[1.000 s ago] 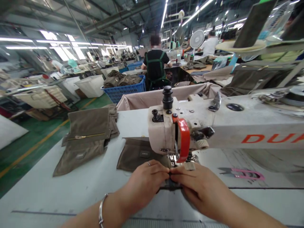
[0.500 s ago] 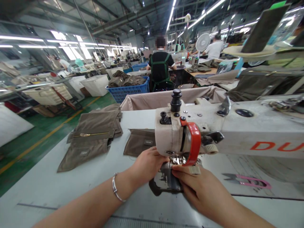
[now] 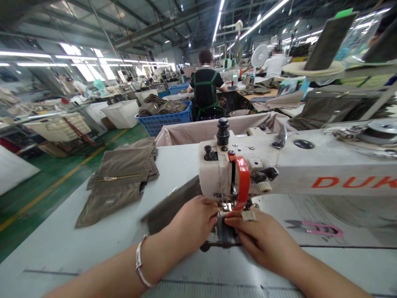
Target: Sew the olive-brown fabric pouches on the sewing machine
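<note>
A white sewing machine (image 3: 285, 174) with a red guard (image 3: 243, 182) stands in front of me. A brown-grey fabric piece (image 3: 176, 203), blurred by motion, lies under its head and stretches out to the left. My left hand (image 3: 192, 219), with a silver bangle at the wrist, has its fingers closed on the fabric just left of the presser foot (image 3: 228, 205). To the right of the foot, my right hand (image 3: 263, 234) grips the fabric's near edge between thumb and fingers. The machine head hides the part of the fabric behind the foot.
Brown fabric pieces with a zipper (image 3: 120, 178) lie stacked on the table's left. Pink-handled thread snips (image 3: 319, 227) rest right of my right hand. Behind the table are a cloth-lined bin (image 3: 186, 132), a blue basket (image 3: 164, 124) and a seated person (image 3: 206, 89).
The fabric has turned under the machine head: its far part has swung left and toward me. My left hand has turned with it. My view has shifted slightly to the right.
</note>
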Demonstrator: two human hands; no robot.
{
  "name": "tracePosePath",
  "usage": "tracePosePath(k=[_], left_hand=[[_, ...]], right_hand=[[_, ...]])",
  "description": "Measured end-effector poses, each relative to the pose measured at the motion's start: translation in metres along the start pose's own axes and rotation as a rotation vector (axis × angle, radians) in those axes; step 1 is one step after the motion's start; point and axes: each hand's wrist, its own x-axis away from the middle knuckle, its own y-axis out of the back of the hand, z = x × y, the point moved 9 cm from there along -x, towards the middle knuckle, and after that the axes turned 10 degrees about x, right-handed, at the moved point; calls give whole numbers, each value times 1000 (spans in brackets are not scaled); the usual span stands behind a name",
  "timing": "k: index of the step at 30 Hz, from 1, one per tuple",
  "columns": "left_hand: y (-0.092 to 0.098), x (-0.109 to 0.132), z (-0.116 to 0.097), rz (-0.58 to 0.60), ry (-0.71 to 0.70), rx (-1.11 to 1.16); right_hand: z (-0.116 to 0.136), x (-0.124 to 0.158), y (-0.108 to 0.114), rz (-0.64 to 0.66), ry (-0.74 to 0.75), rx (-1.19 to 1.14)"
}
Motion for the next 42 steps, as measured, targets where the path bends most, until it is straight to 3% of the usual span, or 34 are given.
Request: tracePosePath(k=[4, 13, 16, 18, 21, 23, 28, 35, 42], left_hand=[[-6, 15, -19, 100, 37, 28], [-17, 25, -27, -98, 108, 137], [-16, 33, -19, -45, 185, 247], [-7, 43, -9, -15, 217, 288], [21, 56, 14, -126, 252, 178], [28, 56, 20, -148, 210, 79], [-7, 34, 2, 78, 33, 9], [-20, 34, -15, -61, -1, -54], [-17, 24, -12, -50, -53, -32]], right_hand=[[6, 2, -3, 30, 74, 8], [7, 1, -4, 72, 51, 30], [7, 2, -2, 58, 54, 39], [7, 2, -1, 46, 51, 41], [8, 1, 2, 30, 34, 46], [10, 1, 0, 46, 33, 49], [12, 2, -1, 53, 12, 39], [16, 2, -2, 50, 54, 65], [16, 2, -3, 3, 72, 112]])
